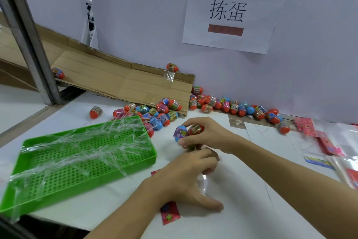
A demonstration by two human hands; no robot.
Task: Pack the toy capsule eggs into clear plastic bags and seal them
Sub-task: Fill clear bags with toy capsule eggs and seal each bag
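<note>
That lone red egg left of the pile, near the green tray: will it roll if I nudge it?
Probably. The lone egg is rounded, lying on its side on the smooth white table, so a nudge likely rolls it. Its glossy wrap looks slippery; pinch firmly.

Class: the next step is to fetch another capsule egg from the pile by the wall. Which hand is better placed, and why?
The right hand, probably: it already holds eggs and is closest to the pile. The left hand sits nearer the person, on the clear bag.

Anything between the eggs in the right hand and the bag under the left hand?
Nothing visible. The right hand grips a blue egg and a red egg just above the clear bag, which the left hand holds against the table.
</note>
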